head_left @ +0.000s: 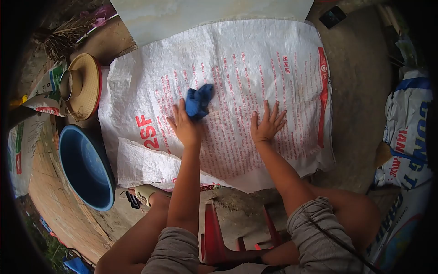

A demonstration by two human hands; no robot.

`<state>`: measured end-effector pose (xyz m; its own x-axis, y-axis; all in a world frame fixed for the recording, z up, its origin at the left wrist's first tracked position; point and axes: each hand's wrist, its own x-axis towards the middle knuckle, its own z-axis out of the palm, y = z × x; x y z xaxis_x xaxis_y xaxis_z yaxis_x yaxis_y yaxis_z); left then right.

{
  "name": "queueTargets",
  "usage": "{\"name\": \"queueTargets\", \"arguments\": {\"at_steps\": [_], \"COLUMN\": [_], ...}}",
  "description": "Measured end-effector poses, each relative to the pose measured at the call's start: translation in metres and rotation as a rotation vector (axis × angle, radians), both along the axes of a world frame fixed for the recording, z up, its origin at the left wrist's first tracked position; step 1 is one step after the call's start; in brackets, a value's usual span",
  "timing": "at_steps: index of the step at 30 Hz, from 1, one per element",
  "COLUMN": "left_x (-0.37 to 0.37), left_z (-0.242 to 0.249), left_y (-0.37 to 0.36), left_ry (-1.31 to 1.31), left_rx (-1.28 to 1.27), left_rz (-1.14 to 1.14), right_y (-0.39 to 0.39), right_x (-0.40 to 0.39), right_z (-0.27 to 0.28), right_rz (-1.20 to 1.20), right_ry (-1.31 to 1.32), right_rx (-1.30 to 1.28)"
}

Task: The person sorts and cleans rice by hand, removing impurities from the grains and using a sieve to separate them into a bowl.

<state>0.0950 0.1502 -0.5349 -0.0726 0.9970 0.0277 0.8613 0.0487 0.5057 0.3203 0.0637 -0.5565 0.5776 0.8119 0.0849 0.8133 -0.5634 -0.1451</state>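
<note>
A white woven sack [228, 91] with red printing lies spread out flat before me. My left hand [186, 128] is on its middle, at a crumpled blue cloth [198, 102]. Three of its fingers stretch over the sack; the thumb side is at the cloth, partly hidden and slightly blurred, and appears to grip it. To the right, my right hand [268, 125] rests flat on the sack with its fingers spread and nothing in it. The sack's near left corner [146, 162] is folded over.
A blue basin [86, 166] and a straw hat [84, 86] are on the left. Beyond the sack lies a pale sheet [214, 10], with a phone [332, 17] at the far right. Printed bags [406, 132] stand at right; a red stool [214, 233] is below me.
</note>
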Motion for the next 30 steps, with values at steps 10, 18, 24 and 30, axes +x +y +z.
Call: {"name": "queueTargets", "arguments": {"at_steps": [10, 18, 24, 30], "left_x": [-0.092, 0.067, -0.017, -0.027], "left_z": [-0.013, 0.054, -0.021, -0.032], "left_y": [0.040, -0.001, 0.022, 0.011], "left_ry": [-0.279, -0.305, 0.168, 0.366], "left_rx": [0.257, -0.123, -0.154, -0.020], "left_rz": [0.548, -0.555, 0.191, 0.184], "right_y": [0.002, 0.002, -0.001, -0.001], "right_x": [-0.001, 0.003, 0.004, 0.006], "right_z": [0.002, 0.002, 0.000, 0.006], "right_rz": [0.003, 0.015, 0.012, 0.023], "right_ry": [-0.005, 0.016, 0.013, 0.073], "right_rx": [0.022, -0.004, -0.016, 0.005]}}
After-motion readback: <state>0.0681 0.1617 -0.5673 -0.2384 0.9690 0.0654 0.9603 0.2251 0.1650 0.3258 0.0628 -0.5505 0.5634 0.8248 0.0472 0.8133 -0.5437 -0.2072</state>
